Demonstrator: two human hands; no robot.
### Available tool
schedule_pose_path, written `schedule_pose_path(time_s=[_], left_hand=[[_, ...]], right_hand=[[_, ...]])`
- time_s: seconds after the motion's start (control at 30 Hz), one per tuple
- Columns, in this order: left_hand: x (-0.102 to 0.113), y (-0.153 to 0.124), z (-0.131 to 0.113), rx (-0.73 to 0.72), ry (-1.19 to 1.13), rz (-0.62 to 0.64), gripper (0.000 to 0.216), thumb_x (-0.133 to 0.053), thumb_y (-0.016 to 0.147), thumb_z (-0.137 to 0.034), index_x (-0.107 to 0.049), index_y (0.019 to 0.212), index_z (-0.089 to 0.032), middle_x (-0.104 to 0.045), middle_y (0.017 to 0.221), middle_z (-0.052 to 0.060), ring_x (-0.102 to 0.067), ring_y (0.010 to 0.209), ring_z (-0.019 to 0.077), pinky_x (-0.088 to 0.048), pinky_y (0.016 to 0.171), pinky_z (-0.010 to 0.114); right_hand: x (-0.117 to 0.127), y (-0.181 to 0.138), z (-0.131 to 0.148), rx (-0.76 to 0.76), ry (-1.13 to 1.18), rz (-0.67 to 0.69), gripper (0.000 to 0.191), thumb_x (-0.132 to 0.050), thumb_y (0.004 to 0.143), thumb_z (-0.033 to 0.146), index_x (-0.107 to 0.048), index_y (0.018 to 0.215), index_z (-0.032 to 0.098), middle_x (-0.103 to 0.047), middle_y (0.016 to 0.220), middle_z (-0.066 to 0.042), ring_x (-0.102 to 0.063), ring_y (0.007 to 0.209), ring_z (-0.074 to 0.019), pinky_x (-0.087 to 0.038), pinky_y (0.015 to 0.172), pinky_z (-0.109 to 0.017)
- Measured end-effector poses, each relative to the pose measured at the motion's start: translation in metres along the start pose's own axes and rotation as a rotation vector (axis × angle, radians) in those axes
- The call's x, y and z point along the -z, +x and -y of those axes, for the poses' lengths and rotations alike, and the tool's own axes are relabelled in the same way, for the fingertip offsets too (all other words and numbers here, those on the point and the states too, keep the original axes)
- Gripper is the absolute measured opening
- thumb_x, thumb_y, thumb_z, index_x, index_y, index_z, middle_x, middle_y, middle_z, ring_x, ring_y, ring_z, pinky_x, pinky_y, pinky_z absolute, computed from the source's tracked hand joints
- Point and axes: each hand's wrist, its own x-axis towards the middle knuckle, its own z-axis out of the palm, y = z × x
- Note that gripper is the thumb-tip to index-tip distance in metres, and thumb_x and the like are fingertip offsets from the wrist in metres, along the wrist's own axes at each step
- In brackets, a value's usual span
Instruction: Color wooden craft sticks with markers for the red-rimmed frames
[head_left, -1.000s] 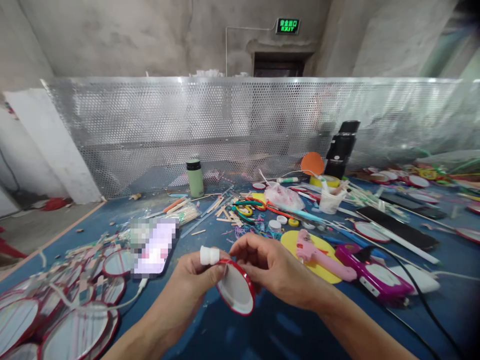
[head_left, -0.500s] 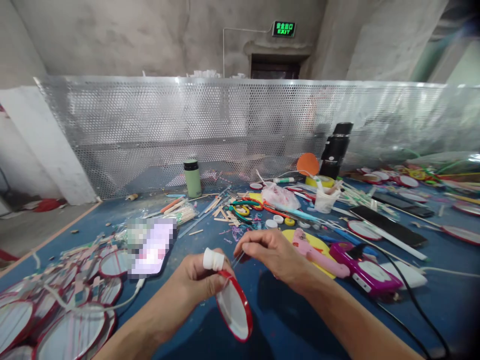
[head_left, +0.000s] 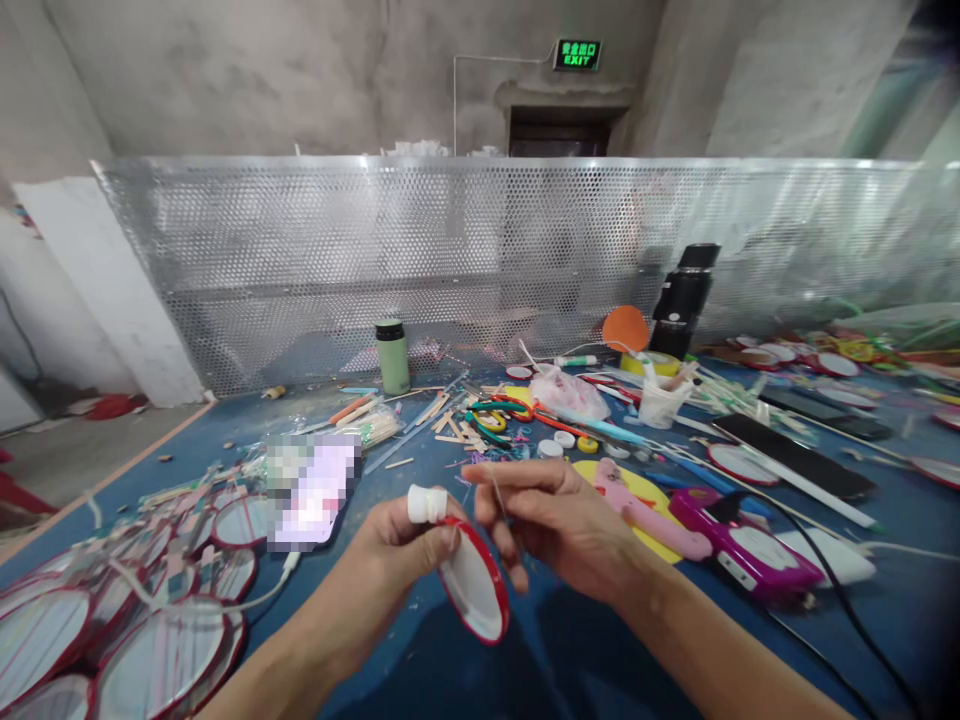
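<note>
My left hand (head_left: 405,545) is closed round a round red-rimmed disc (head_left: 472,588) with a whitish face, pinching it near its upper edge. A small white spool-shaped piece (head_left: 427,504) stands out above the thumb, at the disc's top; whether it is joined to the disc I cannot tell. Just right of the disc is my right hand (head_left: 540,510), its index finger stretched leftward and other fingers curled. A thin pale thread (head_left: 498,490) runs across those fingers, and its lower end is too faint to follow.
Several red-rimmed discs (head_left: 161,655) lie piled at the left beside a phone (head_left: 319,495). A purple device (head_left: 750,550) and a pink glue gun (head_left: 652,515) lie at the right. Behind are scissors (head_left: 495,415), a green bottle (head_left: 392,360), a black flask (head_left: 681,305) and a perforated metal screen (head_left: 337,230).
My right hand has turned and its fingers have spread, with the thread now lying across them. My left hand keeps its grip on the disc. The whole view has shifted slightly.
</note>
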Motion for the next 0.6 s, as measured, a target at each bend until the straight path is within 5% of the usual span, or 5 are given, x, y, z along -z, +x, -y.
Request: schedule_pose_path(time_s=[0.1, 0.27, 0.6], left_hand=[[-0.005, 0.001, 0.000, -0.018, -0.010, -0.096, 0.022, -0.070, 0.080, -0.035, -0.071, 0.089, -0.015, -0.069, 0.081, 0.007, -0.062, 0.074, 0.0189, -0.049, 0.070, 0.030], [0.000, 0.006, 0.000, -0.001, 0.098, -0.461, 0.037, -0.073, 0.075, -0.040, -0.070, 0.099, -0.012, -0.070, 0.082, 0.007, -0.059, 0.066, 0.0146, -0.049, 0.060, 0.025], [-0.001, 0.009, 0.004, -0.004, 0.191, -0.522, 0.046, -0.073, 0.072, -0.044, -0.063, 0.105, -0.015, -0.071, 0.091, 0.006, -0.065, 0.071, 0.0181, -0.054, 0.059, 0.028]], right_hand=[[0.002, 0.001, 0.000, 0.003, -0.221, -0.127, 0.032, -0.074, 0.081, 0.030, -0.074, 0.111, 0.019, -0.064, 0.071, -0.001, -0.058, 0.052, -0.0096, -0.051, 0.043, -0.021], [0.008, 0.003, 0.009, 0.060, -0.415, -0.329, 0.042, -0.079, 0.075, 0.036, -0.073, 0.113, 0.020, -0.063, 0.074, 0.000, -0.060, 0.060, -0.0105, -0.058, 0.053, -0.025], [0.005, 0.008, -0.014, 0.107, -0.771, -0.275, 0.053, -0.076, 0.077, 0.047, -0.068, 0.120, 0.019, -0.069, 0.108, -0.009, -0.062, 0.098, -0.0239, -0.052, 0.087, -0.038]])
